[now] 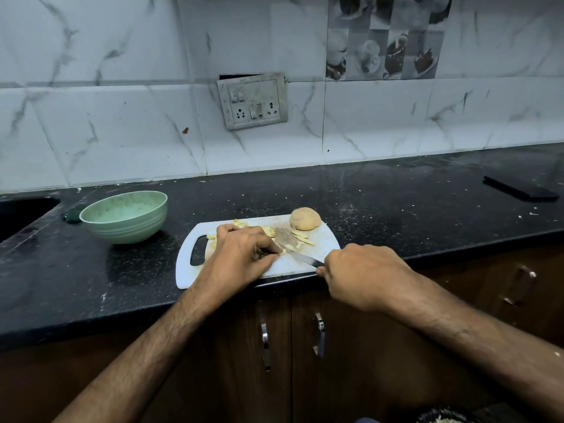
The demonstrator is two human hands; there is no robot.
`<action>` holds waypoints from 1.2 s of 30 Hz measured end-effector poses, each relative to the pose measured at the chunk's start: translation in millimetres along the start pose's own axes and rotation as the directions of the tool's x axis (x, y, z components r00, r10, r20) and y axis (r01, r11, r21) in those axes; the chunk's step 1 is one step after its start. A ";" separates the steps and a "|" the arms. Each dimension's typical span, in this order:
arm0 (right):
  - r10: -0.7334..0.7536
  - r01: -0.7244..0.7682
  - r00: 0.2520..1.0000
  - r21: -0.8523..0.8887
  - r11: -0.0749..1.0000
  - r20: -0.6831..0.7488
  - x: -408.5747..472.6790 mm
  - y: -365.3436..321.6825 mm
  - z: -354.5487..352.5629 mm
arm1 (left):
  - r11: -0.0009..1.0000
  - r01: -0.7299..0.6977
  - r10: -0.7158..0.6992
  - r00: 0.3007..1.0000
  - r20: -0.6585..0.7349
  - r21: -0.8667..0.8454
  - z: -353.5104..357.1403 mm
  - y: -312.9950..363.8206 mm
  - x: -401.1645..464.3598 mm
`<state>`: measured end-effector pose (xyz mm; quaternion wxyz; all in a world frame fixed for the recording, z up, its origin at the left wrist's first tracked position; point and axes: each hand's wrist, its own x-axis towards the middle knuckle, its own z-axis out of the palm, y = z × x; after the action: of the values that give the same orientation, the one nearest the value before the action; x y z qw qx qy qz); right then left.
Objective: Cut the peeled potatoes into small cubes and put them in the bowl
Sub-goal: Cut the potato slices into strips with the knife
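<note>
A white cutting board (323,239) lies at the front edge of the black counter. On its far right corner sits a whole peeled potato (305,219). Pale potato strips (302,238) and small pieces lie around the board's middle. My left hand (241,254) rests on the board with its fingers curled, pinching potato pieces against it. My right hand (363,274) grips the handle of a knife (300,257), whose blade points left to the pieces at my left fingertips. A pale green bowl (123,216) stands to the left of the board.
A sink recess (21,215) opens at the far left of the counter. A dark flat phone (520,188) lies at the back right. A switch and socket plate (253,100) hangs on the tiled wall. Cabinet doors with metal handles (319,334) sit below the counter.
</note>
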<state>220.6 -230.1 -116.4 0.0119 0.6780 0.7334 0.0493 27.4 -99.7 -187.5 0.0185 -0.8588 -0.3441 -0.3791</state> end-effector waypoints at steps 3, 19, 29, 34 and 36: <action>0.000 0.001 1.000 0.021 1.000 -0.026 -1.4 2.8 -5.6 | 1.000 0.026 -0.026 1.000 -0.002 0.004 -3.3 2.4 -2.1; -0.030 0.030 0.999 -0.012 0.999 -0.044 -4.8 -3.9 2.0 | 0.990 0.084 -0.082 0.996 0.026 -0.117 -9.8 8.0 -4.0; -0.056 0.057 0.998 0.022 0.998 -0.027 -4.5 -7.4 5.0 | 0.988 0.098 -0.098 0.995 0.005 -0.123 -12.7 8.7 -6.3; -0.040 0.038 0.999 0.100 0.994 0.023 -1.8 -10.9 12.2 | 0.984 0.103 -0.102 0.995 0.017 -0.145 -11.6 7.5 -3.6; -0.053 0.051 0.998 0.099 0.994 0.016 -2.4 -11.0 15.8 | 0.984 0.113 -0.111 0.994 0.018 -0.140 -10.5 7.5 -2.5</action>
<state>211.2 -232.5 -133.2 -0.0136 0.6589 0.7521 0.0066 24.0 -109.9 -180.0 -0.0654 -0.8392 -0.3642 -0.3985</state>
